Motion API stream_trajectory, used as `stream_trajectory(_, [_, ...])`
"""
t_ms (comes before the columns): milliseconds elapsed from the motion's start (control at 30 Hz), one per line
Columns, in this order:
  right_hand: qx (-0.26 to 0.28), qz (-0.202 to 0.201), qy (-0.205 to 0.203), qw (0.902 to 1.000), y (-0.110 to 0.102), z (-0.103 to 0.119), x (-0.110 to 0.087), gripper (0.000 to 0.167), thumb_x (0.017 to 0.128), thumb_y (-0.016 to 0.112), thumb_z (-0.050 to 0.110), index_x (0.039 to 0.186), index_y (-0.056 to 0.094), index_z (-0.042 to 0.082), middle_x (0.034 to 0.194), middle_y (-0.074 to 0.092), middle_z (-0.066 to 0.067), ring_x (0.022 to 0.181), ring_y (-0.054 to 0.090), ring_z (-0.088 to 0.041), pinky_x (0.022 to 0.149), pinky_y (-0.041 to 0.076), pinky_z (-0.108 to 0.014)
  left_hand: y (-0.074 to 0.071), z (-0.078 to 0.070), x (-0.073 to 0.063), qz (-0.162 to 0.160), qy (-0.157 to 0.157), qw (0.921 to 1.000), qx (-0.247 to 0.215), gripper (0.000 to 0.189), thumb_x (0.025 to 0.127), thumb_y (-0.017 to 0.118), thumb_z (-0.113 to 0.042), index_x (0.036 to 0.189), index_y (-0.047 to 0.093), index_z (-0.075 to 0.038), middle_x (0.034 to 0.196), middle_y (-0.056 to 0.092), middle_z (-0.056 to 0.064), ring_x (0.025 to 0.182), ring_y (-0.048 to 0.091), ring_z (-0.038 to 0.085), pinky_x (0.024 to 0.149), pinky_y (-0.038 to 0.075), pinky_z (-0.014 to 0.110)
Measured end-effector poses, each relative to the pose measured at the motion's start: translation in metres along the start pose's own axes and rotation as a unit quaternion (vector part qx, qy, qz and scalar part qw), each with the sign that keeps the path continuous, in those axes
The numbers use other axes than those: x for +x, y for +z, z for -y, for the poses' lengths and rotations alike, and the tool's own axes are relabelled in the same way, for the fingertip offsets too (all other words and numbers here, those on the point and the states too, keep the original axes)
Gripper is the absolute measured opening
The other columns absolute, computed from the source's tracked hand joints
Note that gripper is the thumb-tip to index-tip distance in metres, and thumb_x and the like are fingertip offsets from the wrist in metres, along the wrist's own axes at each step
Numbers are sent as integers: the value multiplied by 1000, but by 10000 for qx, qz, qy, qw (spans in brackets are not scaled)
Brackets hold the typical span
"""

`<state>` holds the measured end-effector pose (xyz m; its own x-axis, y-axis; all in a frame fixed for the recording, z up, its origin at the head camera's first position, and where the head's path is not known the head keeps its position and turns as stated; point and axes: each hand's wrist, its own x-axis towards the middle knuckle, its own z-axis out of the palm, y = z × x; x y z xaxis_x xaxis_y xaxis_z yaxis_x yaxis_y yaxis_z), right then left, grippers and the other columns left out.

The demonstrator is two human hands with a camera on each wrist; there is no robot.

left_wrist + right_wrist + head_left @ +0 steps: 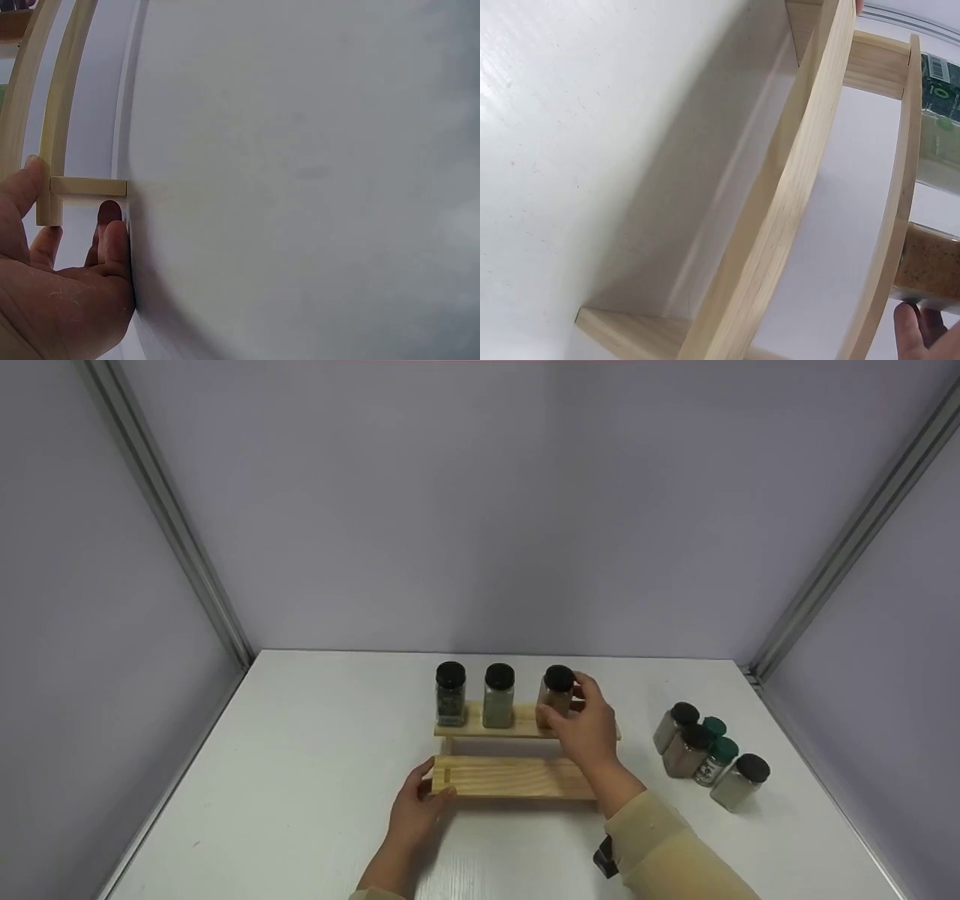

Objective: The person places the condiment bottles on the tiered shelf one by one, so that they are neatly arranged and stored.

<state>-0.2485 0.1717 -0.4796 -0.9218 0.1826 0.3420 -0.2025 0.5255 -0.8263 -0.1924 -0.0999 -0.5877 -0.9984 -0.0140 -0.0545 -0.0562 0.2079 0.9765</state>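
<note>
A two-tier wooden rack (517, 777) stands on the white table. My left hand (417, 807) grips the left end of its lower shelf, with the thumb on the front edge, as the left wrist view also shows. On the upper shelf, my right hand (590, 729) holds a black-capped spice jar (557, 681) with brown contents between thumb and fingers. Left of it on that shelf stand a jar with pale green contents (499, 697) and a dark-labelled jar (451, 696). In the right wrist view, the brown spice jar (931, 262) sits at the upper shelf's edge.
Right of the rack, a group of spice jars stands on the table, some black-capped (686, 750), two green-capped (718, 761), one pale jar (739, 782) nearest the front. A black object (605, 858) shows beside my right sleeve. Grey walls enclose the table's back and sides.
</note>
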Motion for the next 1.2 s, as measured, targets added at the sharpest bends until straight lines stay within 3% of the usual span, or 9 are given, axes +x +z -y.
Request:
stream_trajectory(367, [38, 15, -38, 10000, 3, -2, -2, 68, 90, 87, 17, 149, 54, 10, 134, 64, -20, 112, 69, -35, 94, 57, -53, 0, 1, 1, -25, -90, 9998, 152, 73, 98, 78, -22, 158, 43, 0, 133, 64, 25, 118, 65, 35, 100, 54, 51])
stream_trajectory(567, [425, 103, 11, 9990, -6, -5, -6, 79, 88, 90, 19, 154, 47, 9, 143, 56, -17, 124, 61, -37, 101, 52, -55, -1, 2, 0, -20, -52, 10000, 68, 73, 98, 78, -21, 158, 43, 1, 131, 65, 26, 116, 66, 35, 97, 56, 48])
stream_trajectory(667, [470, -254, -567, 9970, -18, -15, -10, 77, 85, 92, 17, 149, 50, 3, 140, 57, -15, 123, 57, -33, 100, 49, -52, -1, 2, 0, 48, 9, 10000, -3, 73, 98, 77, -21, 158, 42, 2, 134, 63, 27, 119, 65, 39, 93, 58, 45])
stream_trajectory(767, [246, -836, -1444, 9857, -34, -28, -11, 62, 84, 89, 10, 137, 58, -2, 131, 61, -16, 116, 58, -32, 94, 48, -41, -1, 3, 0, 103, 97, 9999, -51, 73, 99, 76, -21, 159, 41, 3, 136, 62, 29, 122, 64, 42, 91, 59, 44])
stream_trajectory(867, [-276, -1416, -1755, 9739, -52, -42, -8, 46, 88, 81, 5, 129, 61, -4, 125, 64, -17, 112, 61, -33, 90, 46, -35, -2, 3, 2, 109, 120, 9998, -66, 74, 99, 76, -22, 159, 40, 3, 134, 62, 28, 122, 64, 41, 90, 59, 45])
stream_trajectory(967, [-837, -1684, -1211, 9747, -72, -56, -5, 36, 94, 69, 1, 129, 61, -5, 127, 61, -22, 115, 60, -39, 96, 49, -42, -2, 4, 3, 108, 108, 9999, -25, 74, 99, 76, -22, 159, 40, 3, 134, 63, 27, 121, 64, 40, 92, 58, 46])
stream_trajectory(1067, [-1659, -1509, -226, 9743, -92, -68, -5, 40, 98, 62, 5, 135, 58, -11, 136, 53, -31, 126, 51, -49, 103, 43, -60, -2, 5, 3, 100, 56, 9999, -4, 73, 99, 76, -22, 159, 41, 2, 136, 62, 27, 122, 63, 40, 94, 58, 47])
stream_trajectory(1200, [-2954, -855, 643, 9494, -111, -82, -9, 47, 99, 63, 14, 133, 57, -19, 140, 46, -43, 127, 42, -60, 101, 39, -69, -2, 6, 3, 82, 18, 10000, 23, 73, 98, 77, -21, 158, 42, 2, 134, 63, 27, 121, 64, 39, 92, 58, 46])
